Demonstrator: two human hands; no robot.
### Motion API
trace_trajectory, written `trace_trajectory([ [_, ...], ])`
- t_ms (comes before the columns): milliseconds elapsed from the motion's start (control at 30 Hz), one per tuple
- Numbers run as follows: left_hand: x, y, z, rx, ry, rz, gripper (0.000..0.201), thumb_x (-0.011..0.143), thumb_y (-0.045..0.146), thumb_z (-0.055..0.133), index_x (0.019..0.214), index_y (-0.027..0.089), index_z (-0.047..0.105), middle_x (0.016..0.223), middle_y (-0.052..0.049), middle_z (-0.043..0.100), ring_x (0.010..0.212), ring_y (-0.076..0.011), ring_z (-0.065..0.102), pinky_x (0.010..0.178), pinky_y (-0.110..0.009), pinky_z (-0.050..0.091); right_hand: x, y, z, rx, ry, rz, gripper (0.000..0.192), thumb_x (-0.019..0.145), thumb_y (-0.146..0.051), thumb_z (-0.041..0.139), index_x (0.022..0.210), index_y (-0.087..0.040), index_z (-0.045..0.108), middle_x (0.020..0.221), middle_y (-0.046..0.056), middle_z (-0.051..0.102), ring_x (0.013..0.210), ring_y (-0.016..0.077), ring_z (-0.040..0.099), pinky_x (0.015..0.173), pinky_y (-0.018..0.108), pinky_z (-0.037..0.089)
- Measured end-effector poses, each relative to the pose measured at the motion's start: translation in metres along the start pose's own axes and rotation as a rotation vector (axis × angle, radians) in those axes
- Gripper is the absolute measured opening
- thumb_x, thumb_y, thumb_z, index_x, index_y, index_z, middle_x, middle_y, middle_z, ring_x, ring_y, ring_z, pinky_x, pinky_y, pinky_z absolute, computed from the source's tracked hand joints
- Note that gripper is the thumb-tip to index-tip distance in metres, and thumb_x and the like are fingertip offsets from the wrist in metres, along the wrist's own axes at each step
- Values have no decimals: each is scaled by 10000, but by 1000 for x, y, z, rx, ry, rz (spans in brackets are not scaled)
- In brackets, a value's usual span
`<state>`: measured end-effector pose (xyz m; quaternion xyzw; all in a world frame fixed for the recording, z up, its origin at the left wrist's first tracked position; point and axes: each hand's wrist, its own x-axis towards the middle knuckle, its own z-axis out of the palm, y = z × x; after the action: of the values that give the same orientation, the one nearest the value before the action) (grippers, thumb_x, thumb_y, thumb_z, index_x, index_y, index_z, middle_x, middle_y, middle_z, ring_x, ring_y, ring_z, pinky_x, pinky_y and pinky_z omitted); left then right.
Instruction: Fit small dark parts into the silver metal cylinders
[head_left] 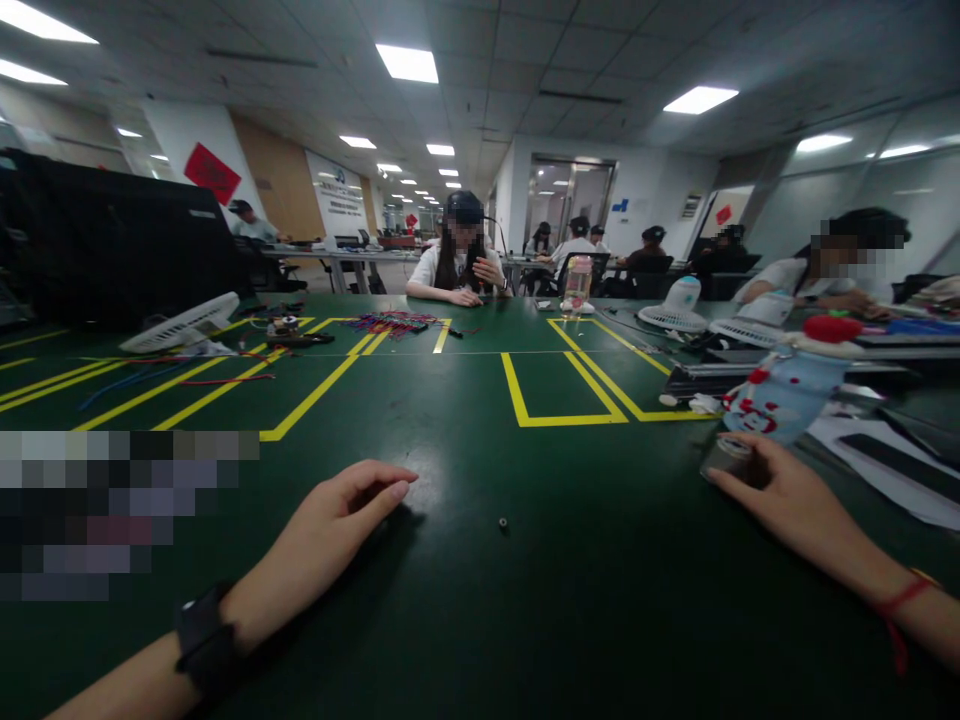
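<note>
head: right hand [780, 495] touching bottle [780, 400] base, contents unclear.

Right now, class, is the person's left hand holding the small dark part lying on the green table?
No: the left hand rests flat on the table, apart from the small dark part.

A white desk fan [182, 322] lies tipped over at the far left of the green table [465, 420], near a tangle of coloured wires [394, 322]. Yellow tape lines [559, 385] mark out boxes — a pink bottle [577, 283] stands beyond them, and a person [459, 255] sits opposite.
</note>
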<state>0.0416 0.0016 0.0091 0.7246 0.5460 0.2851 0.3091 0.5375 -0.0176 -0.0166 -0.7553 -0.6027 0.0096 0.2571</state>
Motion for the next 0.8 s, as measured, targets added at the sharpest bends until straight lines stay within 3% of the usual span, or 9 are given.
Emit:
trace_trajectory([
  [133,1,-2,2,-23,-8,9,324,880,496,472,1034,271,645,1033,-30,671,966,-251,616,845,-385,470,-11,-37,0,-220,237,-176,766,723,-597,551,1315,-143,379,1254,210,479,1141,389,448,891,530,386],
  [200,1,-3,2,-20,-10,24,325,873,499,476,1009,262,652,1021,-36,670,964,-257,612,846,-390,472,-23,-75,6,-220,255,-368,671,764,-554,538,1313,-193,403,1305,167,453,1210,358,385,960,533,309],
  [300,1,-3,4,4,-20,40,307,870,482,483,988,261,660,1014,-31,665,959,-250,609,842,-379,473,-45,-144,24,-57,-51,-644,432,830,-481,507,1232,-323,503,1284,47,498,1182,259,424,959,479,299],
  [367,0,-2,4,23,-31,60,292,872,467,488,983,262,662,1019,-25,658,955,-240,608,852,-373,467,-55,-184,38,35,-232,-724,362,835,-470,518,1177,-358,557,1271,18,514,1160,239,433,939,461,299],
  [467,0,-2,4,42,-36,94,274,872,449,496,969,260,669,1023,-21,650,947,-228,607,859,-368,463,-56,-217,49,85,-298,-751,217,846,-425,521,985,-326,656,1134,11,591,1063,213,477,894,429,306],
  [533,0,-3,4,41,-42,100,271,871,441,494,971,263,672,1028,-20,648,949,-228,605,856,-368,465,-47,-214,42,75,-267,-723,201,865,-387,489,914,-294,660,1035,11,618,995,193,507,875,408,315],
  [600,1,-3,4,31,-51,98,278,870,447,490,968,261,672,1027,-24,646,949,-233,603,861,-379,466,-33,-192,25,41,-180,-664,232,871,-384,456,928,-256,640,1004,28,620,970,196,522,872,401,327],
  [733,3,-3,5,8,-65,100,292,876,462,483,978,256,662,1033,-37,639,958,-247,597,875,-402,462,-4,-113,-18,-218,102,-485,310,842,-428,449,912,-177,617,983,93,617,937,233,540,842,392,376],
  [800,3,-3,6,3,-72,100,285,876,456,490,991,259,660,1042,-37,638,964,-248,596,875,-396,463,4,-74,-32,-370,165,-357,334,832,-444,447,918,-170,617,959,109,624,880,250,559,786,398,403],
])
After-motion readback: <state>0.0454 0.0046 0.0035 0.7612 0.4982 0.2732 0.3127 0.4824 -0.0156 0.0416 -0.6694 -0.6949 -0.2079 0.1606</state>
